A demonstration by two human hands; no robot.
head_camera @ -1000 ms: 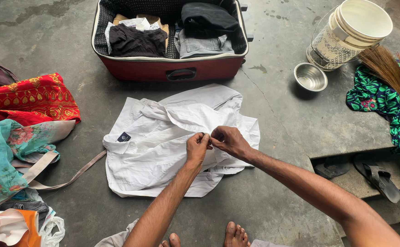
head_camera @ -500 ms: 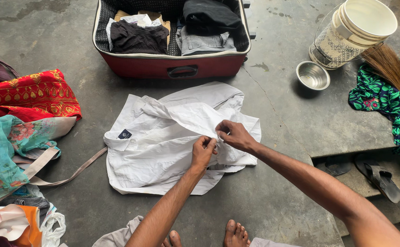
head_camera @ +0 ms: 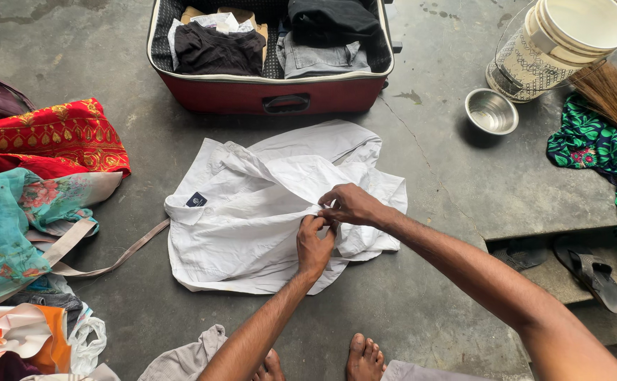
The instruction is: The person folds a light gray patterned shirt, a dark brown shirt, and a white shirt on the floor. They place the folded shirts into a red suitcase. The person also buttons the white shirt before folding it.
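A white shirt [head_camera: 252, 212] lies spread on the concrete floor, collar to the left with a dark label showing. My left hand [head_camera: 313, 243] and my right hand [head_camera: 351, 204] meet over the shirt's front edge near its middle. Both pinch the fabric of the front opening, fingertips close together. Beyond the shirt stands an open red suitcase [head_camera: 273, 95] holding folded dark and grey clothes.
A heap of red, teal and orange clothes [head_camera: 33, 183] with a beige strap lies at left. At right stand stacked white buckets [head_camera: 555, 42], a steel bowl [head_camera: 490, 111], a green patterned cloth [head_camera: 598, 152], a broom and sandals [head_camera: 591, 271]. My bare feet [head_camera: 351, 360] are below.
Both hands have shifted slightly down along the shirt's front edge, still pinching it. The view has drifted a little, so the suitcase sits higher and further right in the frame.
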